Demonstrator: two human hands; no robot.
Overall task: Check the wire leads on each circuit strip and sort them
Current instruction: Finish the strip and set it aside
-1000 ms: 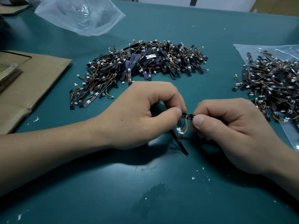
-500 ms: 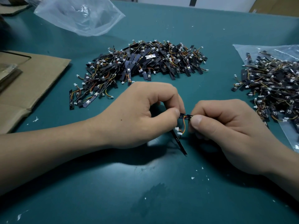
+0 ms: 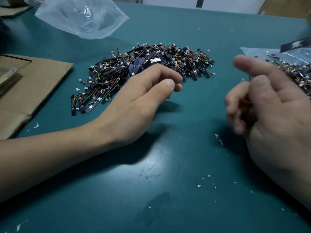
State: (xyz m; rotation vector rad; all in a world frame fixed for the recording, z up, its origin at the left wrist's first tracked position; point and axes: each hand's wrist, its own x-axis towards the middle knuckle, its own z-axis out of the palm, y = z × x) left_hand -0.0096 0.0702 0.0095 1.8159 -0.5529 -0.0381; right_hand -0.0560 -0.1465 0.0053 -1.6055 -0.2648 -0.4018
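Nearest the observer, the green desk [image 3: 168,190] is showing white flecks [image 3: 199,185] and scuff marks, with no strip lying on it between the hands. The left hand [image 3: 143,101] is hovering just in front of the central heap of circuit strips [image 3: 151,64], its fingers [image 3: 170,76] loosely curled and carrying nothing. The right hand [image 3: 276,111] is blurring badly; its index finger [image 3: 249,64] is extending toward the second heap [image 3: 294,71], which is lying on a clear sheet at the right edge. Whether its curled fingers are pinching anything cannot be determined. A dark strip [image 3: 296,45] is showing smeared above that second heap; airborne or resting, it is not clear. In my judgement the person is passing between strips and is reaching for the next one. To do this properly, the left fingers should be lifting a single strip by its board end, not by the wires, and working it free of tangled neighbours before both hands are flexing each lead at its joint. Checked and unchecked heaps are sitting well apart and should be kept so. Further back, flattened cardboard [image 3: 33,84] is lying at left, and a crumpled plastic bag [image 3: 80,15] is sitting beyond.
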